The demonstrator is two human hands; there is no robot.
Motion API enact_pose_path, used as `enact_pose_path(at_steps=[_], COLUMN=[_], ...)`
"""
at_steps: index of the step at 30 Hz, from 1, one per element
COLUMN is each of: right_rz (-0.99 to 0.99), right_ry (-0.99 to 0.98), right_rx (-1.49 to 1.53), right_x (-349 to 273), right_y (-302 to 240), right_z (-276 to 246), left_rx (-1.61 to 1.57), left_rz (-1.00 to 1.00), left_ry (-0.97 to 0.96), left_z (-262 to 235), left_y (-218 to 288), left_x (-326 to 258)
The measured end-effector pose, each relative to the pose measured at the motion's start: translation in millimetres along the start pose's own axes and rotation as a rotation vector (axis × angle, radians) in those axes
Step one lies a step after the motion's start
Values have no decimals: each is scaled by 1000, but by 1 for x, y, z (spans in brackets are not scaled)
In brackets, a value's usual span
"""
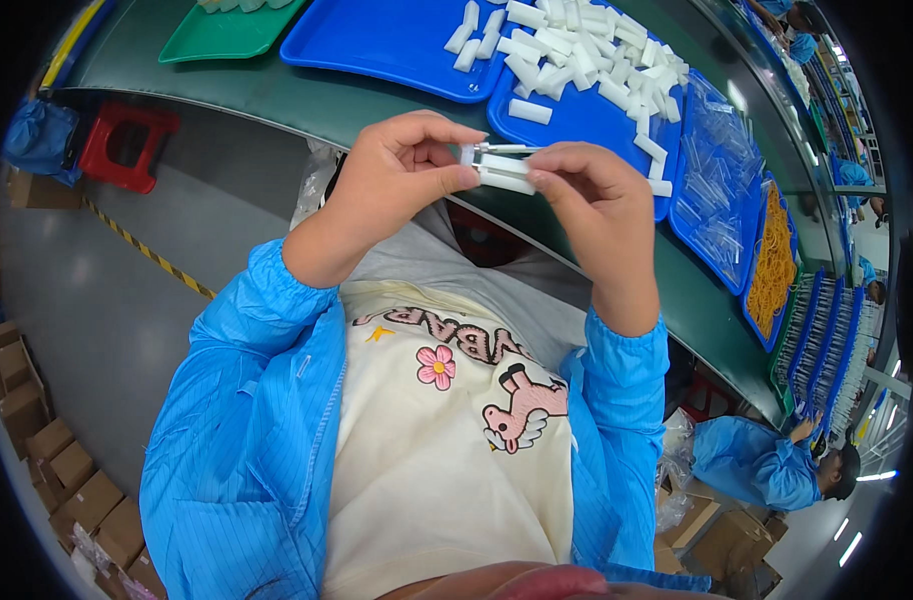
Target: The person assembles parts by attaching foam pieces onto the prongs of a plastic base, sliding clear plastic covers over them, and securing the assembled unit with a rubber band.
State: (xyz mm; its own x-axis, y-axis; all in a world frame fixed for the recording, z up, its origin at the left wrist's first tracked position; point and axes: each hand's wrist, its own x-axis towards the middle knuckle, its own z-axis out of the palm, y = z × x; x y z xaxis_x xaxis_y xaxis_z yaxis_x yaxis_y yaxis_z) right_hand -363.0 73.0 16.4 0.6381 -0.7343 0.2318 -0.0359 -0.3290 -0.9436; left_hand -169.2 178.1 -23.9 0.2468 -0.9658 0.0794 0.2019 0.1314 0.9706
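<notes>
Between my two hands, just above the near edge of the workbench, is a small white plastic piece [505,164] made of parallel tube-like parts with a thin rod along its far side. My left hand [402,165] pinches its left end between thumb and fingers. Thumb and fingers of my right hand [599,205] close on its right end, partly hiding it. Beyond my hands lies a blue tray [517,108] heaped with short white plastic tubes [587,55]. One loose tube [530,111] rests near that tray's left edge.
Farther left are another blue tray [377,60] and a green tray [217,35]. To the right stand trays of clear plastic pieces [717,180] and thin orange-yellow strands [772,255], then racks [827,335]. A red stool [127,145], cardboard boxes [72,465] and a co-worker [767,465] are around.
</notes>
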Motion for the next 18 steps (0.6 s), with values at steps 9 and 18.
enact_pose_path(at_steps=[9,18], right_rz=[-169,-125], right_ry=[184,-163], right_rx=[-277,-583], right_x=[34,53], right_y=[25,32], right_z=[-6,-12], left_rx=[-120,-360], left_rz=[-64,26], left_ry=[61,99], left_z=[-16,-32], left_y=[-3,-11], left_x=[-2,-5])
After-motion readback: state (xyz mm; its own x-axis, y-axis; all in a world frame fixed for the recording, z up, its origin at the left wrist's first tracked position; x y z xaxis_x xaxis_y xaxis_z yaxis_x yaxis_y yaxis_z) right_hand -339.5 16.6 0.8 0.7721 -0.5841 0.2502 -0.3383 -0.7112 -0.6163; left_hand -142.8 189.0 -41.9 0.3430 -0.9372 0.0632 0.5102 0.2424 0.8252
